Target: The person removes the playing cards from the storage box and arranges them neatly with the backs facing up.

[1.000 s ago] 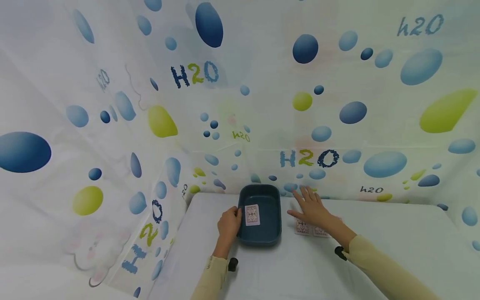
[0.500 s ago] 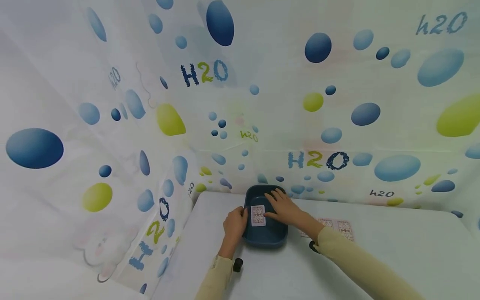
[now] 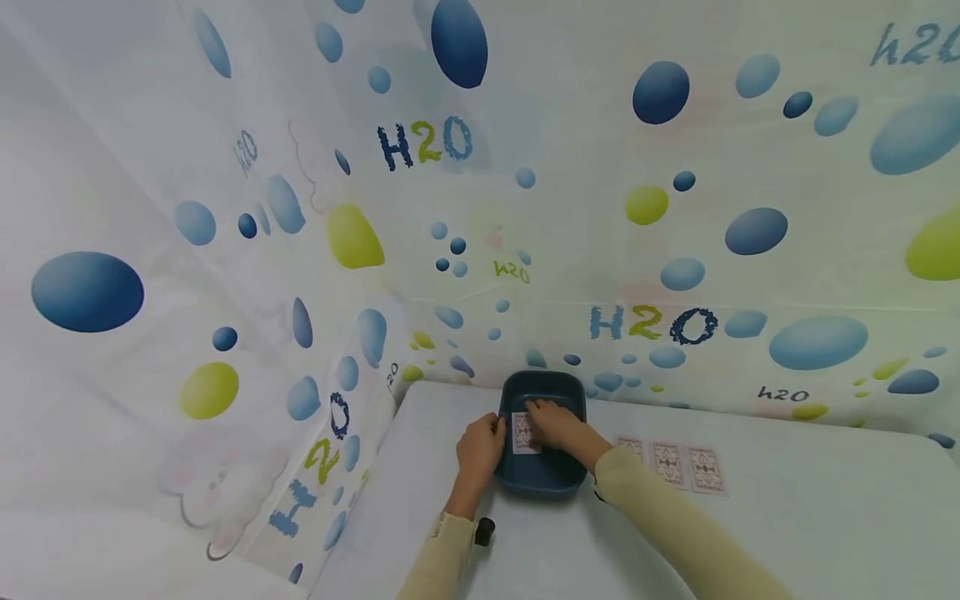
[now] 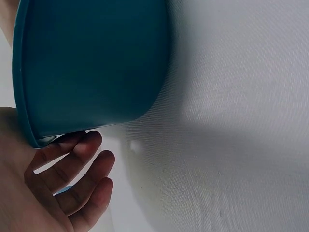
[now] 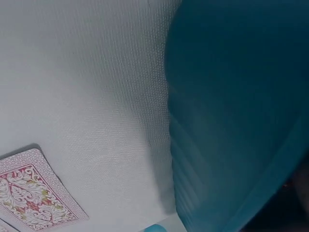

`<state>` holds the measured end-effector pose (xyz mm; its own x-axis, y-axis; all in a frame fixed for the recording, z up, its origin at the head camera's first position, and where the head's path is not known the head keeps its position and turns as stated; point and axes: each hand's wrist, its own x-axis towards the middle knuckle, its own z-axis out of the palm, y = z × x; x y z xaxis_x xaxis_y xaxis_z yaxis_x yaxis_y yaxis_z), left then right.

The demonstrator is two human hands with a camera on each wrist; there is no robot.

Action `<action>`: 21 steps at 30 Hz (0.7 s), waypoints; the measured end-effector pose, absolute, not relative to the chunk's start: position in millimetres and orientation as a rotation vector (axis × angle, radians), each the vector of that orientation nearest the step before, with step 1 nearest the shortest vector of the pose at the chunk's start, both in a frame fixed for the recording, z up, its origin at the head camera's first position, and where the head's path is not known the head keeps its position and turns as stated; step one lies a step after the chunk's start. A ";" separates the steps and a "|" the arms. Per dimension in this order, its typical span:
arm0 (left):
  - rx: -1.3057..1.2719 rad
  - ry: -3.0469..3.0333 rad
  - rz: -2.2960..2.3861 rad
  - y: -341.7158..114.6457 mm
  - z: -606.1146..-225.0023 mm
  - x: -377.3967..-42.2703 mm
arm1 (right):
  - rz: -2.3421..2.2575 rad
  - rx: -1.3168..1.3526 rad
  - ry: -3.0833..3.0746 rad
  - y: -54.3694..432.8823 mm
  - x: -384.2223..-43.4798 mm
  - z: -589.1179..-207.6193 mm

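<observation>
A dark blue plastic bin [image 3: 542,485] stands on the white table near its back edge. My left hand [image 3: 478,454] grips the bin's left rim; in the left wrist view its fingers [image 4: 91,188] lie along the outer wall. One playing card [image 3: 522,437], red-patterned back up, lies inside the bin toward the left wall. My right hand [image 3: 558,427] reaches down into the bin, its fingertips at the card's right side, covering part of it. The right wrist view shows mostly the bin's outer wall [image 5: 231,106]; whether the fingers pinch the card I cannot tell.
Right of the bin three playing cards lie face down in a row on the table: a left one [image 3: 630,446] partly behind the right sleeve, a middle one [image 3: 667,464] and a right one [image 3: 707,471]. A patterned sheet [image 3: 570,217] hangs behind the table.
My right hand has moved left from over the table cards, across the bin and down to the card inside it. The table cards are now uncovered. The left hand keeps its grip.
</observation>
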<state>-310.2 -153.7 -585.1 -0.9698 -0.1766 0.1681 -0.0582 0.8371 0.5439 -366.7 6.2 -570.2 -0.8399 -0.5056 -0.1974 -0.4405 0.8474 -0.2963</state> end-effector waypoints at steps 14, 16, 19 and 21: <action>0.183 -2.812 -0.828 -150.7 -583.4 -310.6 | -0.361 -0.619 2.737 5.9 -370.6 -567.3; 0.185 -2.811 -0.826 -151.1 -582.9 -310.1 | -0.392 -0.611 2.763 5.6 -369.9 -568.4; 0.187 -2.812 -0.820 -151.9 -582.7 -309.6 | -0.463 -0.611 2.797 5.0 -368.4 -570.0; 0.198 -2.820 -0.817 -152.6 -582.7 -308.7 | -0.512 -0.620 2.812 4.9 -367.5 -571.9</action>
